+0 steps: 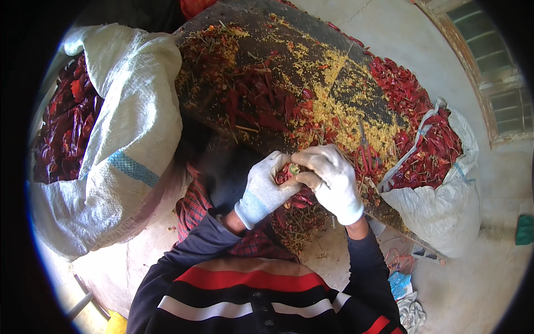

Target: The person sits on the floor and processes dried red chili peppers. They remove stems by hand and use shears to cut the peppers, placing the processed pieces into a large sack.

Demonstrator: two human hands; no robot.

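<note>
In front of my chest, my left hand (267, 183) in a pale knitted glove is closed around a dried red chili pepper (285, 174). The pepper's greenish stem end shows between the two hands. My right hand (329, 177), in a white glove with a soiled thumb and forefinger, has its fingertips against that end; whether it grips it is not clear. Just right of my right hand, red-handled scissors (366, 156) lie on the dark tabletop (354, 79) among yellow seeds (329, 108). More dried red chilies (267, 100) are heaped beyond my hands.
A large white woven sack (137, 96) of glossy red chilies (71, 125) stands on the left. On the right sits another white sack (438, 208) holding chilies with stems. Chilies (400, 85) line the table's far right edge. Stems and scraps (298, 229) lie below my hands.
</note>
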